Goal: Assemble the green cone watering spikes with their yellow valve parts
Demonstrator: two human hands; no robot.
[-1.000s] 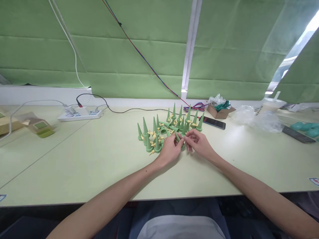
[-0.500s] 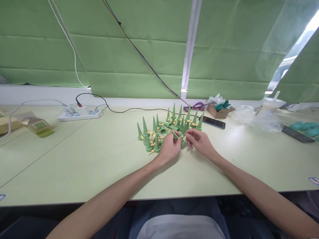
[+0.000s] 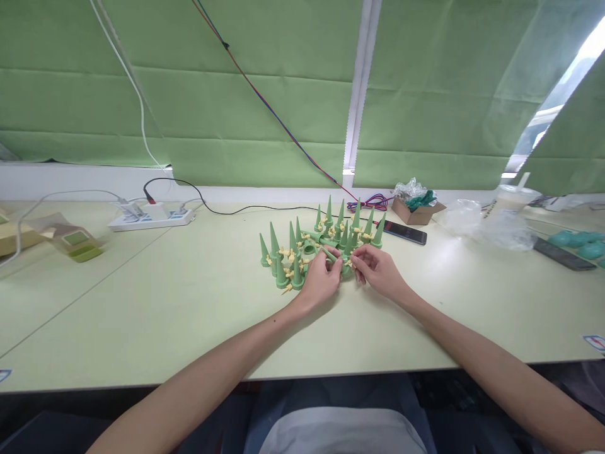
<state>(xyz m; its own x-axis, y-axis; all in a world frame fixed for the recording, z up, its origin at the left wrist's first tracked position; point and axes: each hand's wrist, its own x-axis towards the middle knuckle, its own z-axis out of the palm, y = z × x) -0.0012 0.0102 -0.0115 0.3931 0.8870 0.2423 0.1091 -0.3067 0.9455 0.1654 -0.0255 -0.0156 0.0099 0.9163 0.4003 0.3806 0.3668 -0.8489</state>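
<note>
Several green cones with round bases stand on the pale table [image 3: 189, 315], with small yellow pieces among and on them. My left hand [image 3: 324, 274] is closed on a green cone [image 3: 329, 255] that tilts up and to the left, at the front of the group. Just right of it, my right hand [image 3: 375, 268] pinches a small yellow piece [image 3: 351, 260] close to that cone's base. A cone at the left end [image 3: 263, 250] stands upright. Other green parts lie on their sides behind my hands, and my fingers partly hide them.
Behind the cones on the right lies a black phone [image 3: 404, 232], near a small cardboard box [image 3: 418, 211]. Farther right are a plastic bag [image 3: 508, 232], a cup [image 3: 513, 198] and a dark device [image 3: 564, 254]. A power strip [image 3: 151, 217] sits at the back left.
My left hand has shifted very slightly to the left with the green cone. My right hand has barely moved and keeps its pinch.
</note>
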